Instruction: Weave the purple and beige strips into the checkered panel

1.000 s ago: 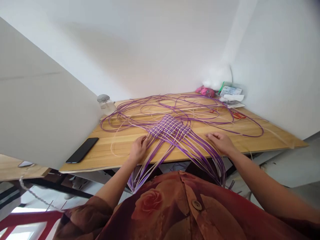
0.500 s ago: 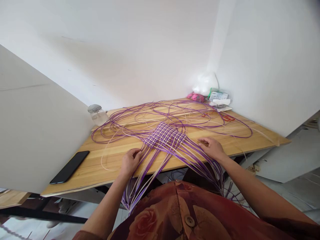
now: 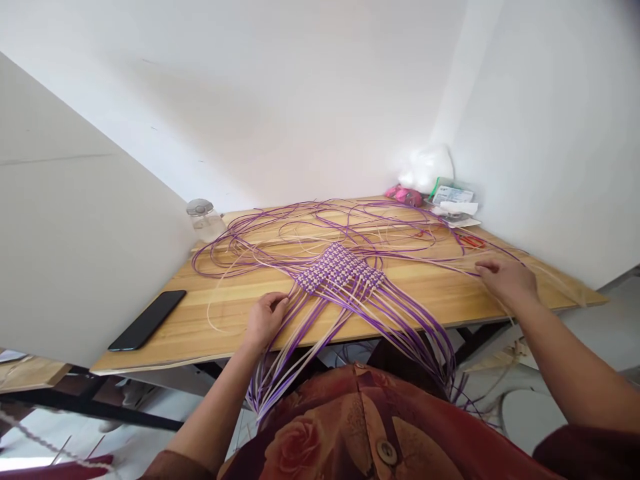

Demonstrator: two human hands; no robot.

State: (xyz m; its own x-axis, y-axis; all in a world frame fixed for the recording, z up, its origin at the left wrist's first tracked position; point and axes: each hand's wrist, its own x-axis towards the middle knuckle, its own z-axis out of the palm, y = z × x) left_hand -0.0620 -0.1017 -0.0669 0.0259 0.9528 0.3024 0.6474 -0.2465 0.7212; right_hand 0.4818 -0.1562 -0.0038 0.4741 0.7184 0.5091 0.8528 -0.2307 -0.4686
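A purple and cream woven piece (image 3: 340, 267) lies flat on the wooden table (image 3: 230, 303), long loose strands running out from its sides. Below its left edge, my left hand (image 3: 266, 320) is closed, thumb and forefinger pinching at the outermost strand where it leaves the weave. My right hand (image 3: 510, 281) is out over the right part of the table, its fingertips pinched on purple strands (image 3: 445, 261) that stretch from the weave's right side. Two bundles of strands hang over the front edge toward my lap.
Looped purple and cream strands (image 3: 240, 230) spread across the back. A clear lidded jar (image 3: 206, 223) stands at the back left, a black phone (image 3: 149, 320) at the front left. Orange-handled scissors (image 3: 471, 241), a pink item (image 3: 404, 195) and papers (image 3: 455, 195) lie at the back right.
My right hand has moved right and outward from beside the weave, and now pinches purple strands drawn out to the right. My left hand stays by the weave's left edge. The view has shifted slightly.
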